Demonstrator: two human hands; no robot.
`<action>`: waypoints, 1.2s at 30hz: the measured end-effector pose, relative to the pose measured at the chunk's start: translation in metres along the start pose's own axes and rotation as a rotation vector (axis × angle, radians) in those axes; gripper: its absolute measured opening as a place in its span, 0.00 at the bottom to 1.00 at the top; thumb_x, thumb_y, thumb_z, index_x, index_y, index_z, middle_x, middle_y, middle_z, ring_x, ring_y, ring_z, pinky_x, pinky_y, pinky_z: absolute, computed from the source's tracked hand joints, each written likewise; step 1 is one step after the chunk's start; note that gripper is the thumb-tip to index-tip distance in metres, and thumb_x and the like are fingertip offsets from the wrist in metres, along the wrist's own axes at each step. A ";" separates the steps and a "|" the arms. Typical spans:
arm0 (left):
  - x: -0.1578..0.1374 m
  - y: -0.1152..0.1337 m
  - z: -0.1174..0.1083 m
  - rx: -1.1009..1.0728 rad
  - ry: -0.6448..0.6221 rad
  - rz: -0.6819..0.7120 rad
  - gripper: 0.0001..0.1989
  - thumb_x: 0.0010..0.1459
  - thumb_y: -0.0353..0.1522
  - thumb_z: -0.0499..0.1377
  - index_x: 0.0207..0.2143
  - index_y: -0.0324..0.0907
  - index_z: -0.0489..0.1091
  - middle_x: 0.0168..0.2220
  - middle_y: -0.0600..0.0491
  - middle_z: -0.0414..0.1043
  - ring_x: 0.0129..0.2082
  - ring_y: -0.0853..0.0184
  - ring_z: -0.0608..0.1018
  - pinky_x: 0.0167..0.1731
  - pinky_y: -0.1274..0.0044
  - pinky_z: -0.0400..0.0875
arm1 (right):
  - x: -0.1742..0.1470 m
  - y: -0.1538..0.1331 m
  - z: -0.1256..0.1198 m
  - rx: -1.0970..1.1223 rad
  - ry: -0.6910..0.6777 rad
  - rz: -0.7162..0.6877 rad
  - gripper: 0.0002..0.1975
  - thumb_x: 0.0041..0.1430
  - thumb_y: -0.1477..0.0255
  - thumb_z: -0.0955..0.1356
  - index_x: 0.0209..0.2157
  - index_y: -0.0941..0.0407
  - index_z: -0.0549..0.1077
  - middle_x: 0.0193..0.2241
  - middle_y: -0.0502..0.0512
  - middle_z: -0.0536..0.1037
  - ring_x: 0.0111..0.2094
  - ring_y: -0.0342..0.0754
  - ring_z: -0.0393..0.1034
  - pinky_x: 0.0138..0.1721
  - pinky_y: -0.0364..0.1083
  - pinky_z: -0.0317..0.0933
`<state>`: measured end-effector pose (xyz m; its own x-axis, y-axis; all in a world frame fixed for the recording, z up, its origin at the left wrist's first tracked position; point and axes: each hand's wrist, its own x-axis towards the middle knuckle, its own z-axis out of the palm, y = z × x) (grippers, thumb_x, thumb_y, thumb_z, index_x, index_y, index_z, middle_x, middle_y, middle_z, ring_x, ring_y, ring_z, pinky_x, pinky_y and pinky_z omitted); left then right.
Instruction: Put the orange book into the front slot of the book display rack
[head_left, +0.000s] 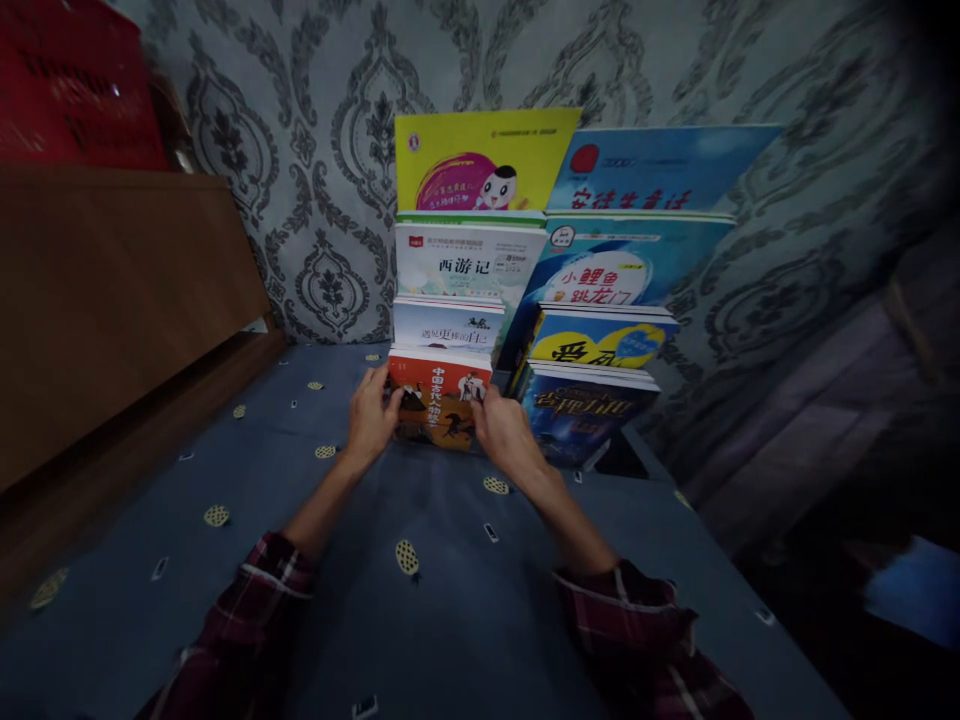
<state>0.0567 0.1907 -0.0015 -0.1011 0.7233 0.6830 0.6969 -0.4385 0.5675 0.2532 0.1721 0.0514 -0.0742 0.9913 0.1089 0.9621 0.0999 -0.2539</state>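
Note:
An orange-and-brown book [439,400] stands upright at the front of the left row of books. My left hand [373,415] grips its left edge, thumb on the cover. On the opposite edge my right hand [506,428] closes, its thumb also on the front. Behind it rise a pale book [450,325], a white-and-green book [457,262] and a tall yellow book [480,150]. The right row has a dark blue book [589,415] in front, then a yellow-and-blue book [600,340], a teal book [622,260] and a tall blue book [660,165].
Dark blue cloth [450,620] with pineapple prints covers the surface. A brown wooden cabinet [112,300] borders it on the left, with a red box [75,90] on top. Patterned wallpaper [322,150] is behind the books. A pale purple curtain-like cloth [795,390] hangs at right.

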 end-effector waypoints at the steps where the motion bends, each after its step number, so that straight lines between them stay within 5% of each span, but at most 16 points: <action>1: 0.000 -0.001 0.000 -0.006 0.004 0.003 0.15 0.59 0.25 0.57 0.50 0.40 0.70 0.40 0.48 0.71 0.40 0.61 0.75 0.40 0.71 0.74 | 0.000 0.000 0.000 -0.002 0.001 0.003 0.15 0.71 0.72 0.59 0.52 0.66 0.68 0.42 0.73 0.81 0.43 0.60 0.79 0.38 0.47 0.64; 36: 0.003 -0.019 0.005 -0.210 -0.035 -0.002 0.19 0.60 0.29 0.58 0.54 0.41 0.71 0.44 0.47 0.73 0.44 0.59 0.78 0.46 0.66 0.75 | -0.001 0.003 0.002 -0.041 0.057 -0.010 0.15 0.70 0.72 0.59 0.49 0.66 0.70 0.39 0.70 0.82 0.40 0.59 0.79 0.37 0.47 0.63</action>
<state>0.0469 0.2042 -0.0127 -0.0758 0.7408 0.6674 0.5331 -0.5356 0.6550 0.2558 0.1714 0.0482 -0.0705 0.9836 0.1657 0.9714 0.1055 -0.2129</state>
